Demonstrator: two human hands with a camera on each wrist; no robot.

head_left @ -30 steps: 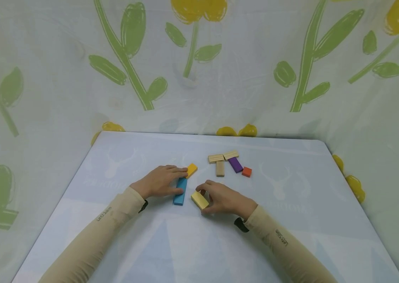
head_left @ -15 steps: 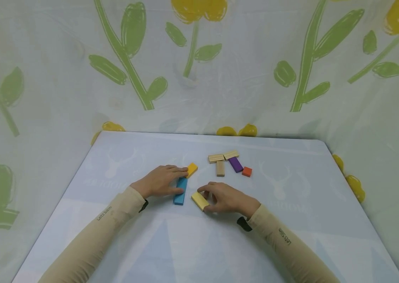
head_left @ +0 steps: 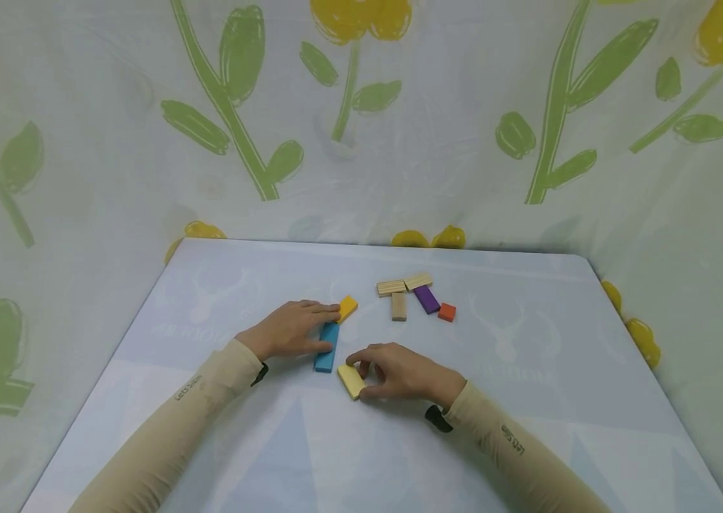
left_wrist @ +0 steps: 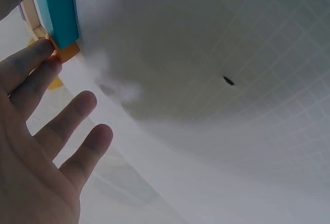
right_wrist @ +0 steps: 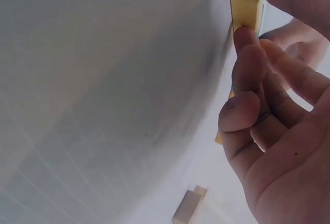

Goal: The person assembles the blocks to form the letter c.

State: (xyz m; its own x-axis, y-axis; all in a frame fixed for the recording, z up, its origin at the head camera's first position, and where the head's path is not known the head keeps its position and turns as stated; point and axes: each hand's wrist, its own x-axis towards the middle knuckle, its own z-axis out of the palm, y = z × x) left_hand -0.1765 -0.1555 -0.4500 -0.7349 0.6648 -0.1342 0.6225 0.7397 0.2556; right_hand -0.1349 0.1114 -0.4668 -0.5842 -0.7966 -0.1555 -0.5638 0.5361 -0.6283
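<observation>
A blue block (head_left: 325, 360) and an orange block (head_left: 350, 307) lie end to end on the table, left of its middle. My left hand (head_left: 289, 329) rests at them, thumb on the blue block and fingertips against the orange one. Its fingers look straight in the left wrist view, where the blue block (left_wrist: 61, 15) partly covers the orange block (left_wrist: 68, 52). Close by on the right, my right hand (head_left: 404, 374) pinches a pale yellow block (head_left: 351, 382) between thumb and fingers. That yellow block (right_wrist: 244, 8) shows at the top of the right wrist view.
Farther back lie plain wooden blocks (head_left: 399, 307), a purple block (head_left: 427, 299) and a small red block (head_left: 447, 312). They rest on the pale patterned table (head_left: 502, 427). A flower-printed cloth (head_left: 438, 157) hangs behind the back edge.
My right hand has shifted the yellow block slightly left and toward the near edge, turning it a little. The left hand has stayed in place on the blue and orange blocks.
</observation>
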